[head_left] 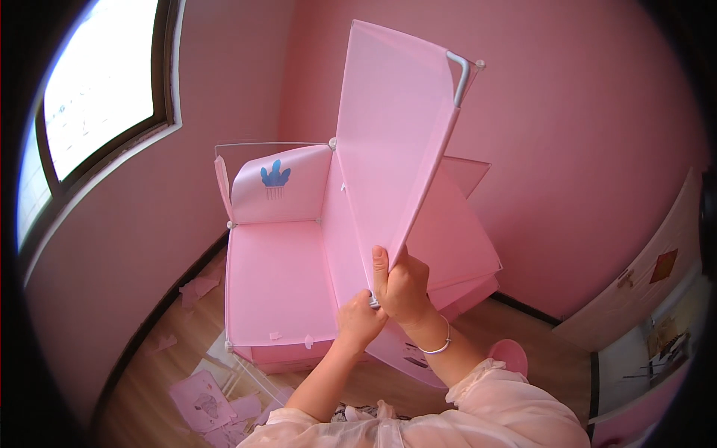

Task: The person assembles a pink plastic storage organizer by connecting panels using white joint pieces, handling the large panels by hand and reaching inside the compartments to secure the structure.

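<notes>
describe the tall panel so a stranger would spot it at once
Find the pink panelled unit. The tall panel rises highest, gripped low by the right hand. Unlike the blue-printed panel nearby, it is plain, with a pale bent tube bared top right.

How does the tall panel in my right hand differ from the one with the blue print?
The tall panel looks plain; the printed panel shows a blue shape. Your right hand grips the tall panel; no hand touches the printed panel. The tall panel looks flatter; the printed panel curls. Both are pink.
</notes>
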`<control>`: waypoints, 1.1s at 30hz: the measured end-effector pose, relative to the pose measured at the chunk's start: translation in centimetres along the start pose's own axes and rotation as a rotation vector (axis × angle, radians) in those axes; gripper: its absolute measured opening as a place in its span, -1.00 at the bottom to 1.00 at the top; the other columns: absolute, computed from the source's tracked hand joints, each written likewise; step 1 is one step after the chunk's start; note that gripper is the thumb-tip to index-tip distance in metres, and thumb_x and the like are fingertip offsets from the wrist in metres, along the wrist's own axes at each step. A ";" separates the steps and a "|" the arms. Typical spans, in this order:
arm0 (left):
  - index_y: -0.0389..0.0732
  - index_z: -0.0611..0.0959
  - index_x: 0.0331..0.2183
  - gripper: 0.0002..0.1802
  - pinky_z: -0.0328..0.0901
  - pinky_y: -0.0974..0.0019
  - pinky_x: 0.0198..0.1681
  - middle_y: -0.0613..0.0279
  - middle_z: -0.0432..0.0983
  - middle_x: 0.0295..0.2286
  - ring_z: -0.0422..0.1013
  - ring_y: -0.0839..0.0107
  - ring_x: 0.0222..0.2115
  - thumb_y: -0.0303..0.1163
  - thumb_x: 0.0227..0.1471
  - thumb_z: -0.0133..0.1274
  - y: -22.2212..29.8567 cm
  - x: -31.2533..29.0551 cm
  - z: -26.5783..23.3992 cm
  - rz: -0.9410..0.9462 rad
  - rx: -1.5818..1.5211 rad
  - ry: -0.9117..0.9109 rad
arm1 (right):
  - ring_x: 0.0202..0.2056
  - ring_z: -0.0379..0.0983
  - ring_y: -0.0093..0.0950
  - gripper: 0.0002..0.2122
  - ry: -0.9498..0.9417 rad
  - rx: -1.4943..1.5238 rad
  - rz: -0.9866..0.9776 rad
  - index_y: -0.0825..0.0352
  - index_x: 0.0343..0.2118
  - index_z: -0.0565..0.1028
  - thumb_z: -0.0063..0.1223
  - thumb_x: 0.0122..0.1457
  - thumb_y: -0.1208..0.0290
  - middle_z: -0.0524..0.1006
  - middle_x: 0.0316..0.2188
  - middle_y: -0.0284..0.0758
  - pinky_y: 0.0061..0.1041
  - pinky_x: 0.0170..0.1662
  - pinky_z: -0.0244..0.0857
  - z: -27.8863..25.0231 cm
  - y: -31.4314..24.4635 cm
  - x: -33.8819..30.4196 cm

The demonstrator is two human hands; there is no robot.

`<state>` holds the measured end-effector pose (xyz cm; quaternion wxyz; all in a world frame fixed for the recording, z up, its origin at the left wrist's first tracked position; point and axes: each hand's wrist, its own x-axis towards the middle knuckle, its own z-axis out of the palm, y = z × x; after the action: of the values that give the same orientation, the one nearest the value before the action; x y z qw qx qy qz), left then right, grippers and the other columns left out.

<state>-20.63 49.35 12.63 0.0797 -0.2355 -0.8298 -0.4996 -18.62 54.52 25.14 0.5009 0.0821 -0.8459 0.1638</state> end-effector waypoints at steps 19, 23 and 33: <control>-0.32 0.48 -0.60 -0.58 0.20 0.05 -0.49 -0.08 0.40 -0.65 0.34 -0.04 -0.58 -0.08 -0.18 -0.06 5.1 -1.7 -0.6 -0.074 0.240 0.047 | -0.61 0.41 -0.33 -0.79 -0.456 0.051 -0.042 0.27 -0.42 0.39 -0.08 -0.01 0.22 0.44 -0.69 -0.26 -0.40 -0.58 0.26 -12.8 7.4 -2.0; -0.33 0.49 -0.63 -0.58 0.21 0.14 -0.52 -0.04 0.38 -0.72 0.36 0.05 -0.61 -0.10 -0.18 -0.03 4.7 -2.1 -0.3 -0.145 0.131 0.124 | -0.61 0.38 -0.28 -0.81 -0.552 -0.073 0.223 0.29 -0.48 0.43 -0.13 0.03 0.27 0.43 -0.68 -0.23 -0.39 -0.55 0.24 -19.2 13.2 -6.1; -0.32 0.45 -0.50 -0.42 0.16 0.30 -0.55 0.18 0.33 -0.72 0.27 0.36 -0.64 0.12 -0.13 -0.12 6.3 -1.4 1.7 -0.303 0.235 0.219 | -0.56 0.38 -0.44 -0.74 -0.764 -0.092 0.985 0.34 -0.45 0.42 -0.20 0.06 0.24 0.46 -0.61 -0.28 -0.48 -0.44 0.22 -36.5 22.5 -15.5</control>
<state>-16.26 52.85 16.22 0.1203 -0.0416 -0.8946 -0.4283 12.01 88.26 23.42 0.0318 -0.2861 -0.9101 0.2981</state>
